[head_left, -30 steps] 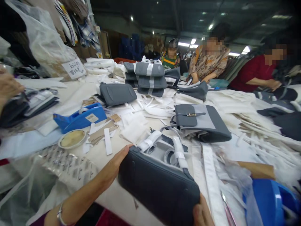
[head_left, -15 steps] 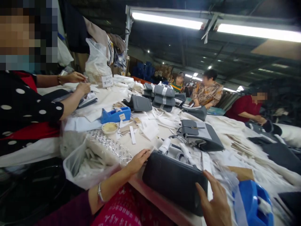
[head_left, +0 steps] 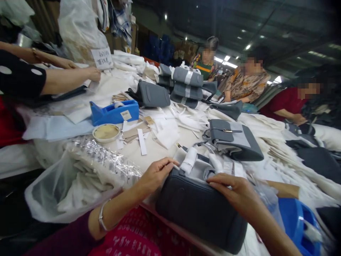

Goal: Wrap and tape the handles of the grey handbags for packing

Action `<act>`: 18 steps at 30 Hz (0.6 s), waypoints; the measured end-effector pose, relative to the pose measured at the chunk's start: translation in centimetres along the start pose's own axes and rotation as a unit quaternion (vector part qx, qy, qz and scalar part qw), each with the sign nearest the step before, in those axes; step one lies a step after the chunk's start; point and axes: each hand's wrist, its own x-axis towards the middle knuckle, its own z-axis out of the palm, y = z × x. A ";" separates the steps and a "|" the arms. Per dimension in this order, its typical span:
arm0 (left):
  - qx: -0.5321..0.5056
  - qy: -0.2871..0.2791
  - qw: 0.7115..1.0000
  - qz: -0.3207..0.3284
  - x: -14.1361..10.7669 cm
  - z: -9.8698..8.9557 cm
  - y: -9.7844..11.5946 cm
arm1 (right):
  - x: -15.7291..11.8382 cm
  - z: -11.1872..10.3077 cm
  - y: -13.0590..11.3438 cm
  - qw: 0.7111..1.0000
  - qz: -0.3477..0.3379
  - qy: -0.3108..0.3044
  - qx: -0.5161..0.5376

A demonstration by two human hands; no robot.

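A dark grey handbag point(head_left: 197, 209) lies at the table's near edge, its opening facing away from me. White wrapping covers its handles point(head_left: 189, 161), and pale lining shows inside. My left hand point(head_left: 157, 174) pinches the bag's upper left corner between thumb and fingers. At the middle of the rim, my right hand point(head_left: 231, 186) grips the edge, thumb and fingers pressed together. Beyond the bag lies another grey bag with a flap and a gold-coloured clasp point(head_left: 234, 138).
A blue tape dispenser point(head_left: 114, 112) and a round dish point(head_left: 106, 132) stand left; another blue dispenser point(head_left: 298, 224) sits right. Stacked grey bags point(head_left: 186, 85) lie farther back. A plastic bag of white pieces point(head_left: 80, 188) is at left. A co-worker's hands point(head_left: 92, 74) handle material; several people stand beyond.
My right hand has moved from the bag's right side to the middle of its rim and closed there. My left hand stays at the left corner. The view has tilted down.
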 end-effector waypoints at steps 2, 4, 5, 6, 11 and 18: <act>-0.001 -0.019 1.000 -0.002 -0.5 0.3 0.0 | 1.3 -0.4 -0.5 0.997 -0.013 -0.063 -0.030; 0.017 -0.027 0.999 0.003 -1.1 0.8 -0.2 | 2.5 -0.2 -0.9 0.991 -0.047 -0.112 -0.057; 0.027 -0.024 0.999 0.002 -1.3 1.1 -0.4 | 2.9 0.0 -1.0 0.988 -0.063 -0.128 -0.063; 0.035 -0.018 0.999 -0.002 -1.5 1.3 -0.5 | 3.3 0.3 -1.2 0.985 -0.076 -0.142 -0.063; 0.057 -0.002 0.998 -0.030 -1.8 2.0 -0.5 | 3.9 1.9 -1.3 0.982 -0.107 -0.151 -0.029; 0.079 0.020 0.996 0.021 -1.4 2.4 -0.7 | 2.3 2.6 -0.5 0.990 -0.118 -0.039 -0.072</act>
